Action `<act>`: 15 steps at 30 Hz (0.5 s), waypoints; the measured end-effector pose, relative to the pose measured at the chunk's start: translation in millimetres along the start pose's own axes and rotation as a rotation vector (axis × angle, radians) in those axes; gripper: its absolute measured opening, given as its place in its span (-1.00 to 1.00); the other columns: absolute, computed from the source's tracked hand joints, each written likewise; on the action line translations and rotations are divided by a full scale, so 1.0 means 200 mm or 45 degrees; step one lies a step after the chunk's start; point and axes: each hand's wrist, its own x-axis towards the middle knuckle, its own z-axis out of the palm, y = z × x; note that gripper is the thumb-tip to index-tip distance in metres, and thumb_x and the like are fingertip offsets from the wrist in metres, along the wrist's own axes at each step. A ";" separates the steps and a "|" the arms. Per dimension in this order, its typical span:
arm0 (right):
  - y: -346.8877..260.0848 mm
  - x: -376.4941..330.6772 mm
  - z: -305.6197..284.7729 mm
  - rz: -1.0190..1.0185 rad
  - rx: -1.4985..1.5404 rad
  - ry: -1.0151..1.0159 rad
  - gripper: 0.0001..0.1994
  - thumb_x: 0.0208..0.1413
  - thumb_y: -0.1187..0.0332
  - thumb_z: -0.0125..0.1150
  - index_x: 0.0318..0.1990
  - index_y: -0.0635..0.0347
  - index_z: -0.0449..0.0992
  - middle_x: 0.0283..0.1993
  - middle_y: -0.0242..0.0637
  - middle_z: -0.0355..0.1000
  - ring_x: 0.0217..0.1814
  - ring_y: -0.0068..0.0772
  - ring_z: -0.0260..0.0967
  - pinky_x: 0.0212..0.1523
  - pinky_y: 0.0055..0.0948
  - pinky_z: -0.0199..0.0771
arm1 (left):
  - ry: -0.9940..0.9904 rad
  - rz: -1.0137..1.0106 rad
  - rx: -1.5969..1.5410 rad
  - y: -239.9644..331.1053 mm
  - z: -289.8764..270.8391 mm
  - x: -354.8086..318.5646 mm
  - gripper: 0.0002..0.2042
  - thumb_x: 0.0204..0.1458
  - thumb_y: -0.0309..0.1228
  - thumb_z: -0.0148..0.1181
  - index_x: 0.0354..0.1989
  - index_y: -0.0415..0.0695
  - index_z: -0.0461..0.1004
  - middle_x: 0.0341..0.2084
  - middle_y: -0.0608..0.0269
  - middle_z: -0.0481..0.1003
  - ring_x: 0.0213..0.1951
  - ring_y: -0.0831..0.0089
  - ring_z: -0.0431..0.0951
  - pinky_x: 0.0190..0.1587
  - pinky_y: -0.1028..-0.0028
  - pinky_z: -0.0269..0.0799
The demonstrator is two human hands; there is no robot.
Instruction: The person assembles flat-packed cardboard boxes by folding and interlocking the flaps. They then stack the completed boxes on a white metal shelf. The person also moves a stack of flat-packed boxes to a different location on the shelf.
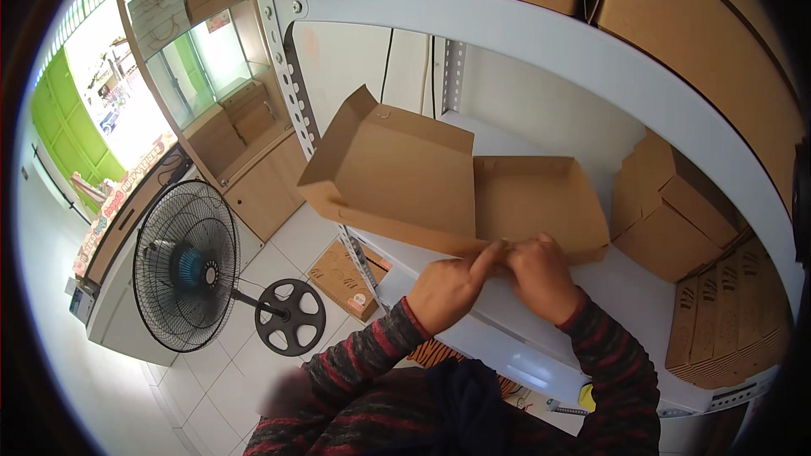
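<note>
The left hand (446,289) has its fingers curled and its forefinger stretched out, pressing on the near edge of an open cardboard box (456,194), and the right hand (541,274) sits just beside it, closed in a loose fist with its fingertips pinching the same near edge; the 2 hands touch each other at the knuckles. The box lies on a white metal shelf (625,295), its lid flap tilted up toward the left and its shallow tray open toward the right, with the near wall partly hidden behind the hands. Both forearms wear a dark red and grey striped sleeve (372,346). To the right of the box, on the same shelf, stand 2 folded brown boxes (667,211), and nearer the shelf's front edge a row of flat cardboard blanks (726,321) leans upright. Large cartons (693,25) fill the shelf above. Down on the tiled floor to the left stands a black pedestal fan (190,266), and a small printed carton (342,280) lies beside the rack's leg.
</note>
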 end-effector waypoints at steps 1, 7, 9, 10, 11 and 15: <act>0.02 0.00 -0.01 0.016 -0.041 0.001 -0.90 -0.16 0.54 0.14 -0.47 0.15 0.56 -0.48 -0.22 0.47 -0.37 -0.15 0.41 -0.22 -0.26 0.25 | -0.014 0.023 -0.063 0.04 -0.03 -0.01 -0.57 -0.05 -0.51 0.14 0.06 -0.18 0.31 -0.46 0.13 0.54 -0.48 0.15 0.56 -0.48 0.32 0.47; 0.19 0.03 -0.02 0.068 -0.271 0.026 -0.95 -0.17 0.50 0.17 -0.57 0.18 0.55 -0.53 -0.23 0.45 -0.39 -0.18 0.40 -0.20 -0.27 0.24 | -0.055 0.285 -0.239 0.01 -0.07 -0.23 -0.76 -0.07 -0.53 0.22 -0.17 -0.18 0.47 -0.47 0.15 0.53 -0.53 0.25 0.52 -0.51 0.40 0.41; 0.23 0.03 -0.04 0.094 -0.289 0.065 -0.96 -0.19 0.51 0.19 -0.58 0.19 0.54 -0.55 -0.23 0.44 -0.40 -0.18 0.39 -0.17 -0.27 0.24 | 0.077 0.215 -0.375 -0.08 -0.04 -0.37 -0.87 -0.10 -0.56 0.25 -0.34 -0.19 0.49 -0.52 0.15 0.51 -0.56 0.31 0.49 -0.53 0.46 0.36; 0.25 0.03 -0.05 0.109 -0.287 0.062 -0.96 -0.20 0.52 0.19 -0.58 0.20 0.54 -0.55 -0.23 0.45 -0.40 -0.17 0.40 -0.16 -0.27 0.24 | 0.165 0.119 -0.472 -0.13 -0.02 -0.44 -0.92 -0.12 -0.58 0.27 -0.45 -0.19 0.49 -0.57 0.15 0.48 -0.58 0.35 0.47 -0.53 0.49 0.33; 0.27 0.03 -0.06 0.121 -0.280 0.063 -0.97 -0.21 0.53 0.20 -0.58 0.20 0.54 -0.55 -0.23 0.45 -0.40 -0.17 0.40 -0.15 -0.27 0.23 | 0.309 -0.015 -0.459 -0.18 0.01 -0.55 -0.87 -0.11 -0.58 0.27 -0.38 -0.19 0.45 -0.57 0.21 0.46 -0.58 0.40 0.47 -0.53 0.50 0.33; 0.34 0.04 -0.05 0.154 -0.327 0.127 -0.97 -0.23 0.56 0.21 -0.57 0.23 0.54 -0.54 -0.21 0.45 -0.39 -0.16 0.40 -0.09 -0.26 0.23 | 0.936 -0.482 -0.425 -0.24 -0.01 -0.68 -0.64 -0.18 -0.56 0.36 -0.23 -0.22 0.31 -0.53 0.33 0.35 -0.52 0.57 0.35 -0.46 0.58 0.28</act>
